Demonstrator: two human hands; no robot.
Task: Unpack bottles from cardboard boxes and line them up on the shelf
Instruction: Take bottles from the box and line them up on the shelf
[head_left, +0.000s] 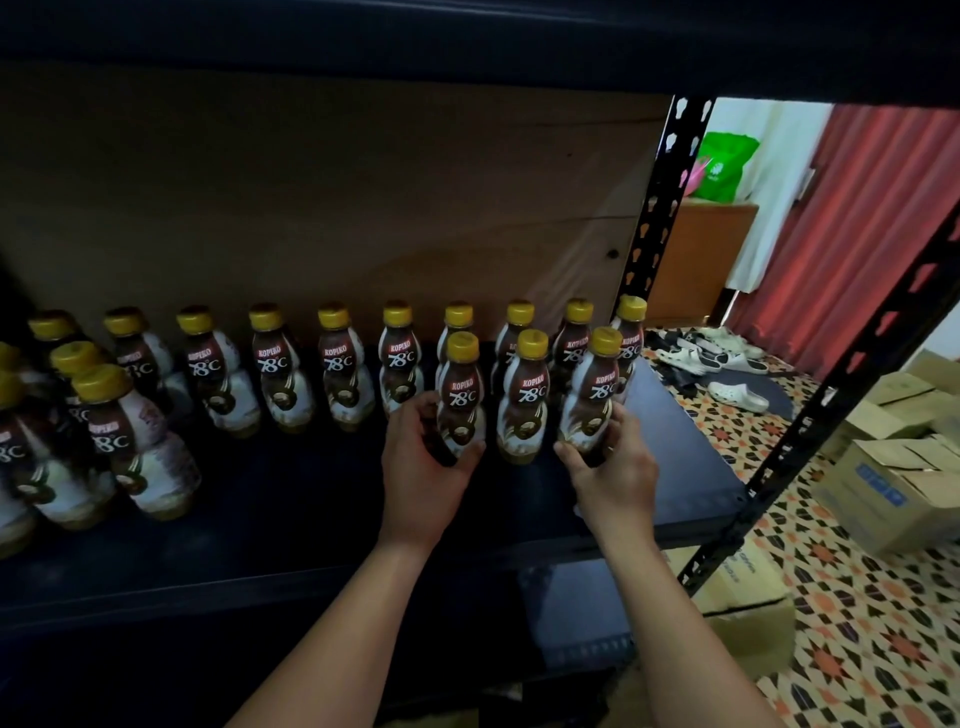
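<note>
Brown-and-white coffee bottles with yellow caps stand on a dark shelf (291, 499). A back row (332, 358) of several runs along the brown back panel. My left hand (423, 462) grips the base of one front-row bottle (461, 395). My right hand (613, 467) holds another front-row bottle (595, 395) at the shelf's right end. Between them a third front bottle (524, 395) stands free. Both held bottles are upright, at or just above the shelf surface. More bottles (119, 441) are clustered at the front left.
A black slotted upright (660, 208) frames the shelf's right side, with a diagonal post (831, 384) nearer me. Open cardboard boxes (904, 483) sit on the patterned floor at right, another box (748, 618) under the shelf corner. Sandals (727, 364) lie beyond the shelf.
</note>
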